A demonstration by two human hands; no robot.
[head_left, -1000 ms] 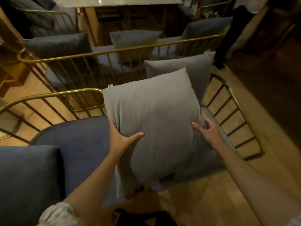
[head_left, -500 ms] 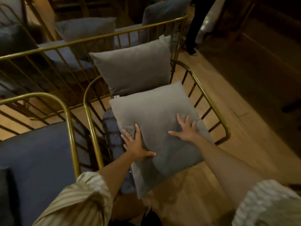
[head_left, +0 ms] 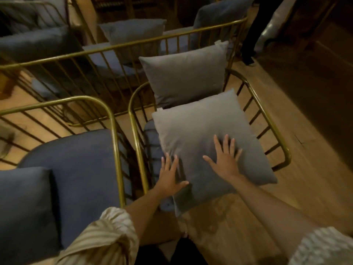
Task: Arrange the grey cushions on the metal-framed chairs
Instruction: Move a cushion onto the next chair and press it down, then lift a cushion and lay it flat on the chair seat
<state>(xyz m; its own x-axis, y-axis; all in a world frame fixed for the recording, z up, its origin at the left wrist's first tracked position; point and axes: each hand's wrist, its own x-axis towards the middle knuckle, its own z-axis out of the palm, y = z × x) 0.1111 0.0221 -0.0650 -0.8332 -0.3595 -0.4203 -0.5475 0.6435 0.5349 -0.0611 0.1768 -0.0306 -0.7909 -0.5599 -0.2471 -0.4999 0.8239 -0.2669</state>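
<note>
A grey cushion (head_left: 202, 134) lies flat on the seat of a gold metal-framed chair (head_left: 271, 129) in the middle of the view. My left hand (head_left: 170, 176) rests flat on its near left edge, fingers spread. My right hand (head_left: 225, 159) presses flat on its near middle, fingers apart. A second grey cushion (head_left: 185, 75) stands upright against the chair's back rail, just behind the flat one.
A second gold-framed chair (head_left: 112, 131) with a dark blue seat and a dark cushion (head_left: 24, 205) stands to the left. A long metal-framed bench (head_left: 122, 46) with more cushions runs behind. A person's legs (head_left: 250, 39) stand at the far right on the wooden floor.
The cushion has gone from held upright to lying flat on the chair seat. Both hands have shifted from gripping its sides to lying flat on top of it.
</note>
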